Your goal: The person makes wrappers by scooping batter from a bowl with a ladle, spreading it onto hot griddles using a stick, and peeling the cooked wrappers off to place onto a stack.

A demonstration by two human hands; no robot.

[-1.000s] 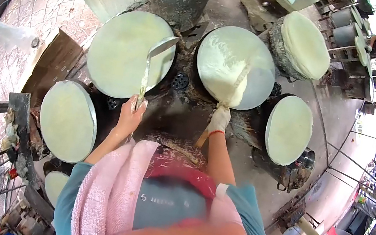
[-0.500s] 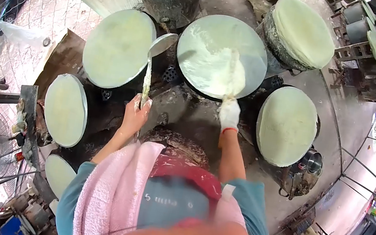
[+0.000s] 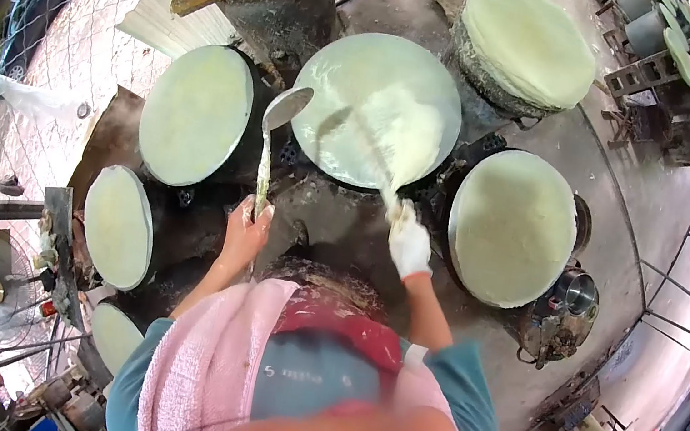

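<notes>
My left hand, bare, is closed round the long batter-coated handle of a ladle. The ladle's bowl is raised beside the left edge of the middle round griddle. My right hand, in a white glove with a red cuff, grips a stick-like spreader. That tool reaches over the griddle, its far end blurred. Pale wet batter lies thickest on the griddle's right side, with a thin, streaky film elsewhere.
Round griddles bearing pale sheets stand around me: upper left, lower left and right. A drum with a pale round top stands at the back right. A metal pot sits beyond the right griddle. Wire fencing runs along the left.
My right hand has moved slightly right and down, and the spreader now slants up to the left. The batter patch sits farther right on the griddle. My left hand still holds the ladle. The view has shifted.
</notes>
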